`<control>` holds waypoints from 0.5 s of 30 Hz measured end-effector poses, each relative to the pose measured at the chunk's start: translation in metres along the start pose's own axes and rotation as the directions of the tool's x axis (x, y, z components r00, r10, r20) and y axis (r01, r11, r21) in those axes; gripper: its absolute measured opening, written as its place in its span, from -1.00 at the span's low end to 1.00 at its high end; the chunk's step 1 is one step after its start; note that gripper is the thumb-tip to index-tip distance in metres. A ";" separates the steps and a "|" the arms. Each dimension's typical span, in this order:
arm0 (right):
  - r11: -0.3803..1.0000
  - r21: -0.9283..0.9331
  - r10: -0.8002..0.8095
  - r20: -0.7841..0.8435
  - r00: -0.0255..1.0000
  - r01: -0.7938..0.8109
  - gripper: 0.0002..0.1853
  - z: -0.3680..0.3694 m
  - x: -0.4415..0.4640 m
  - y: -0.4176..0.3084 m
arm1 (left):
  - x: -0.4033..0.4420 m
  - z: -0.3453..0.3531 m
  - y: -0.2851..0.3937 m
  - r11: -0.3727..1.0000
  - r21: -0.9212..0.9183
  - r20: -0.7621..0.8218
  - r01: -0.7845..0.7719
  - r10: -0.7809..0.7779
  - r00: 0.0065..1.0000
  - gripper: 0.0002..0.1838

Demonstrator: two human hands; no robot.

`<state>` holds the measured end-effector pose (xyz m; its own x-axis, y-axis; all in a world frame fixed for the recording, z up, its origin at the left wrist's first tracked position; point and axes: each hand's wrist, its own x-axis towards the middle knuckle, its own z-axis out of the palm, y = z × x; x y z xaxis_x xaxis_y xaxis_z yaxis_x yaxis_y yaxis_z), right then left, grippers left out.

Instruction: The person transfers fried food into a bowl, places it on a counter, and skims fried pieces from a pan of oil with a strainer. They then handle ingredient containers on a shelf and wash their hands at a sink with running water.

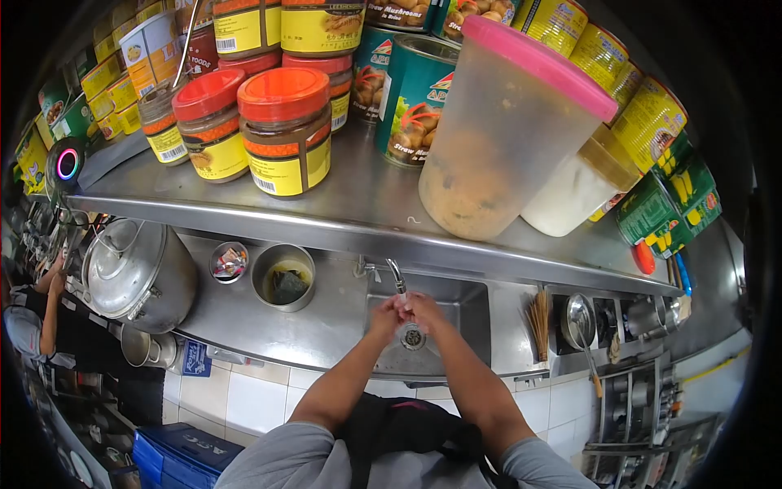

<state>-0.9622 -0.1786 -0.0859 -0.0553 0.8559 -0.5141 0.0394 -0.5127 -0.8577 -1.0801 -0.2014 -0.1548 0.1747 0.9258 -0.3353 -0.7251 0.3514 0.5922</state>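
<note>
Both hands are together under the curved metal faucet (396,275), above the steel sink (468,314). My left hand (385,316) meets my right hand (420,310) just below the spout, with fingers bent and pressed together. They are small in view, and I cannot make out whether anything is between them. Below the hands, the round drain strainer (413,337) shows in the sink floor.
Above the sink runs a steel shelf (358,213) with red-lidded jars (285,134), cans and a pink-lidded container (513,130). Left of the sink stand a metal pot (283,277) and a large lidded pot (138,269). A co-worker (41,326) is at far left.
</note>
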 end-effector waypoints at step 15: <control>0.999 0.046 -0.003 0.225 0.974 -0.008 -0.66 -0.001 0.001 -0.015 | -0.001 -0.032 0.017 0.826 0.499 0.017 0.261 -0.311 0.950 -0.85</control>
<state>-0.9622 -0.1705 -0.0738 -0.2785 0.8203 -0.4996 -0.0066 -0.5218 -0.8530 -1.1143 -0.2004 -0.1680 0.4023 0.7730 -0.4905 -0.2209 0.6019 0.7674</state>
